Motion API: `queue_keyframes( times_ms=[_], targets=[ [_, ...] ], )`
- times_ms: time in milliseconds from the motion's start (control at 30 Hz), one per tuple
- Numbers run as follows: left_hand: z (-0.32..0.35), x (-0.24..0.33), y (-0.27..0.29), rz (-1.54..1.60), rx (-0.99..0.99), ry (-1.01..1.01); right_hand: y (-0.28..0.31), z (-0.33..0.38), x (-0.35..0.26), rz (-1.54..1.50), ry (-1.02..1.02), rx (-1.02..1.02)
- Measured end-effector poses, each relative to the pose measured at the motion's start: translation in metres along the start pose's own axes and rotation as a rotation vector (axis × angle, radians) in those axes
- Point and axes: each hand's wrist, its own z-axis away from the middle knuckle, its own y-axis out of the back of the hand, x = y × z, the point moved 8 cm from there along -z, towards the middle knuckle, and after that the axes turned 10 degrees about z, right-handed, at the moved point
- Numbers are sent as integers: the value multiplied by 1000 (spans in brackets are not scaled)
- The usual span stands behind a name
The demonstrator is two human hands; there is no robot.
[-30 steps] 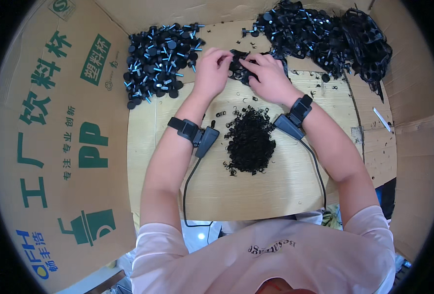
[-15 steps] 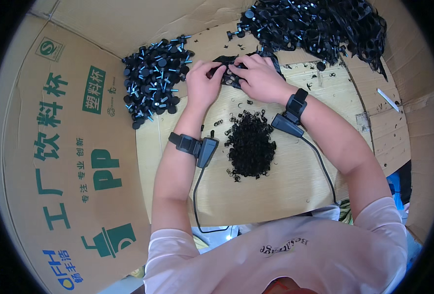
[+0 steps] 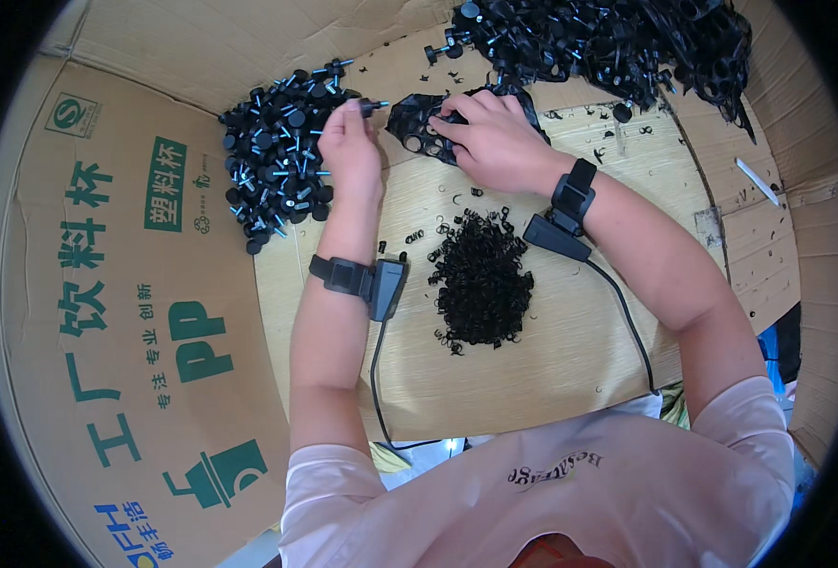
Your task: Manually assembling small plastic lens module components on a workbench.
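My left hand (image 3: pixel 350 142) pinches a small black knob screw (image 3: pixel 373 105) at its fingertips, right beside the pile of black knob screws with blue tips (image 3: pixel 277 161). My right hand (image 3: pixel 494 140) presses down on a black plastic frame with round holes (image 3: pixel 419 128) that lies on the cardboard. A heap of small black rings (image 3: pixel 480 279) sits between my forearms, nearer to me. Both wrists wear black bands with cabled units.
A large tangle of black plastic frames and parts (image 3: pixel 608 43) fills the far right. Printed cardboard walls (image 3: pixel 125 312) enclose the work surface on the left and back. A white stick (image 3: pixel 758 182) lies at the right. Loose black bits are scattered around.
My left hand has moved left away from the frame, toward the knob screw pile, with a screw in its fingers. My right hand stays on the frame.
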Motion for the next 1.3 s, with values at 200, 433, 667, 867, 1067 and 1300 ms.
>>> queue_keyframes(
  times_ms=[200, 433, 667, 867, 1067, 1300],
  targets=[
    [7, 8, -15, 335, -175, 40, -1, 2, 1, -19, -7, -16],
    [21, 12, -41, 445, -356, 193, 8, 1, 8, -112, -26, 67],
    [14, 4, -34, 483, -425, 281, 27, -4, 16, -405, -43, 278],
    [34, 34, -50, 25, -420, 34, 68, 6, -3, -187, 75, 511],
    [95, 86, -68, -191, -534, -177, 66, 19, -25, -1335, -166, 91],
    [171, 98, -61, -45, -573, -214, 67, 73, -57, -1426, -225, -80]
  ],
)
